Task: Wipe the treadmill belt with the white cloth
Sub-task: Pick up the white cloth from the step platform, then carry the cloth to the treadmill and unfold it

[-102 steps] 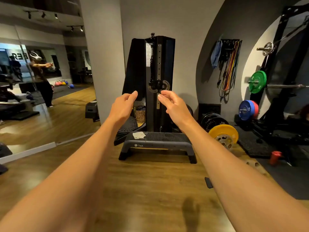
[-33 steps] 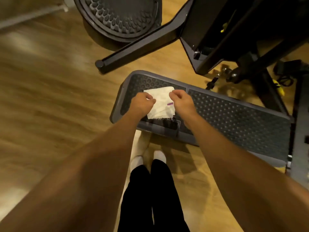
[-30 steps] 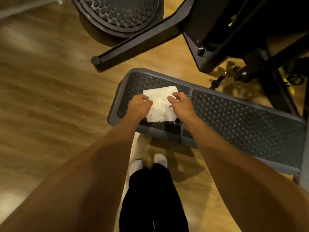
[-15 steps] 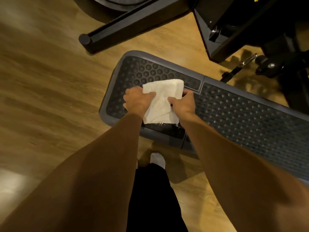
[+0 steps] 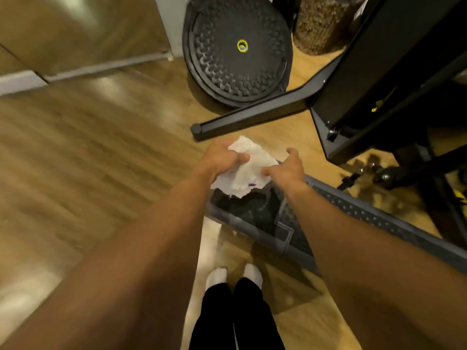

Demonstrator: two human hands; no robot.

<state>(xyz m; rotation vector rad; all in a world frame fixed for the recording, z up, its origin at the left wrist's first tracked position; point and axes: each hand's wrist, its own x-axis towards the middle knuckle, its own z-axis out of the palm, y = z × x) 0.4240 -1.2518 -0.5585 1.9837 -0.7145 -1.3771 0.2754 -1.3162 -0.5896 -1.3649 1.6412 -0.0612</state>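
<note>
Gripping the bunched white cloth [image 5: 246, 170], left hand [image 5: 222, 160] clenches, right hand [image 5: 288, 169] pinches its edge; spread flat before wiping step platform [image 5: 379, 219].

White cloth [image 5: 243, 170] has come off the studded platform [image 5: 379, 218]. Half a second ago it lay flat under both hands; now raised, crumpled, above the platform's left end. Left hand [image 5: 222, 157] bunches its far part. Right hand [image 5: 288, 168] holds its right edge, forefinger lifted.

Both bare forearms [image 5: 156, 248] reach forward and down, close together. The left grip [image 5: 222, 157] clutches a crumpled white cloth [image 5: 249, 170]; the right grip [image 5: 288, 170] has its thumb at the cloth's edge, forefinger straight
</note>
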